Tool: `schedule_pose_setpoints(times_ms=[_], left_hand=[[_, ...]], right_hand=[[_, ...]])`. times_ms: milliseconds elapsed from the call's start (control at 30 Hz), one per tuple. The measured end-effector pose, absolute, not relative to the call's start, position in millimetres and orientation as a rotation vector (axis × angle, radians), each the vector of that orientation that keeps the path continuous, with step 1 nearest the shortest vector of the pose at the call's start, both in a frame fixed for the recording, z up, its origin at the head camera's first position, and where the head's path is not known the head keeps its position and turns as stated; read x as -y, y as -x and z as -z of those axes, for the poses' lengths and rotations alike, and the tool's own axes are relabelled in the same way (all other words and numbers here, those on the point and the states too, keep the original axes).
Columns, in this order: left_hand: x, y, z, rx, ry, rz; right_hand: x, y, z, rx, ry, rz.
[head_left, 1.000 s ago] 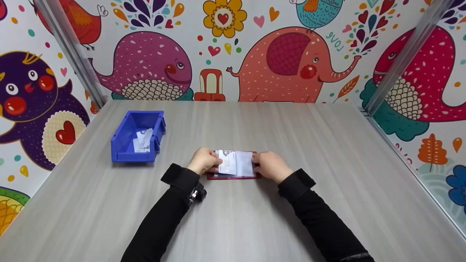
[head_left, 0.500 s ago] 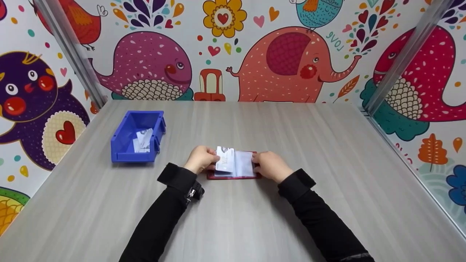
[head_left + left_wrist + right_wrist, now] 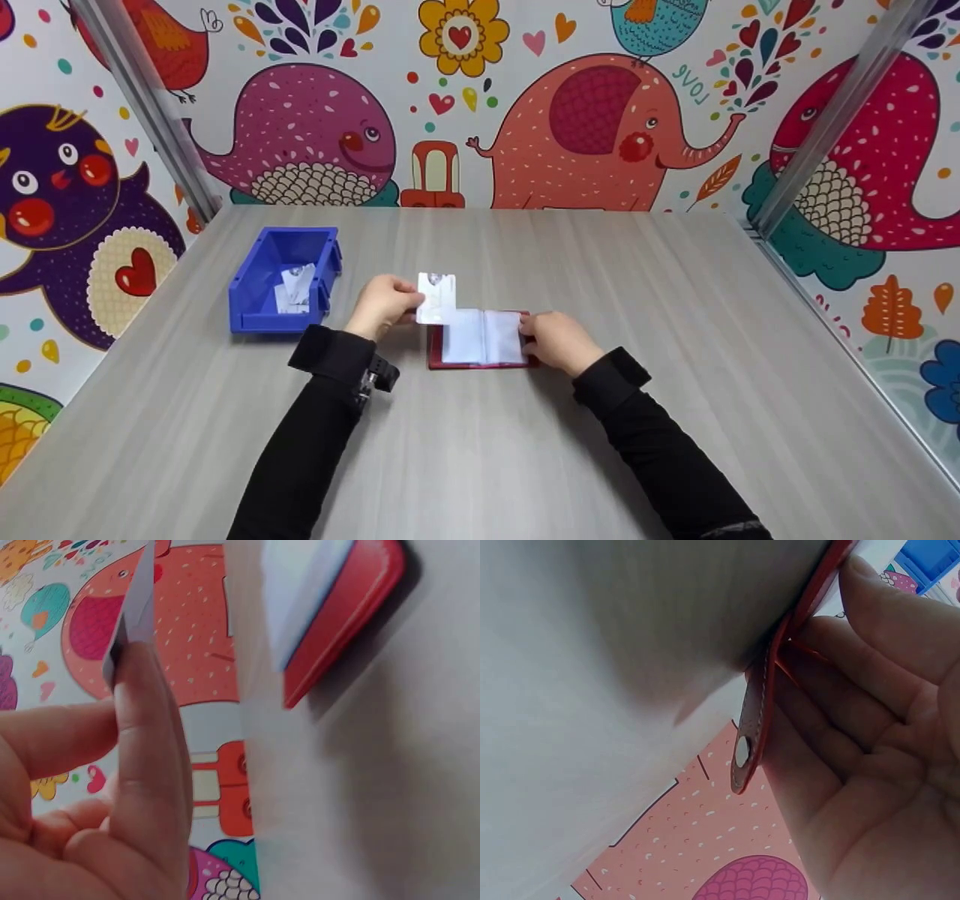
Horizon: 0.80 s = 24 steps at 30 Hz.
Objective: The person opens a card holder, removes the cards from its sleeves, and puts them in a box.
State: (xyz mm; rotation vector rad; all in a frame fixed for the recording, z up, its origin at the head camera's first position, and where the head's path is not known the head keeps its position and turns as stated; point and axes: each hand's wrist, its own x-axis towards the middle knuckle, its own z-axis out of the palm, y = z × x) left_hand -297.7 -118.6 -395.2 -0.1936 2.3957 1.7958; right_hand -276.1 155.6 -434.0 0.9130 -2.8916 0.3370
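Observation:
A white card [image 3: 436, 300] with a small dark picture at its top is pinched between the thumb and fingers of my left hand [image 3: 384, 304]. It stands raised above the table, seen nearly edge-on in the left wrist view. Below and to its right, a red card holder [image 3: 484, 339] lies spread on the table with clear plastic sleeves showing. My right hand [image 3: 559, 341] grips the holder's right edge, thumb on top and fingers beneath. In the right wrist view, a red strap [image 3: 753, 739] with a metal snap sticks out past those fingers.
A blue plastic bin [image 3: 274, 324] stands at the left of the grey wood-grain table [image 3: 675, 315]. Several white cards [image 3: 294, 289] lie inside it. Walls printed with cartoon animals [image 3: 585, 135] enclose the back and both sides.
My left hand has lifted the card off the holder's left sleeve and carried it up and leftward, uncovering the sleeve. The right hand and holder have stayed in place.

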Motion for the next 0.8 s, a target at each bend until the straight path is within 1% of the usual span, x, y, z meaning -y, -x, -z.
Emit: schedule_pose_setpoints(times_ms=[400,533,800], left_hand=[[152,297,377,-2.359,0.179,-1.943],[165,296,374,-2.348,0.173,-2.018],[185,293,372,-2.422,0.228,-2.024]], right_hand=[[-154,276,433,2.929,-0.888,-0.338],[-155,276,433,2.911,-0.901,-0.347],[-156,276,434,2.871,-0.938,-0.318]])
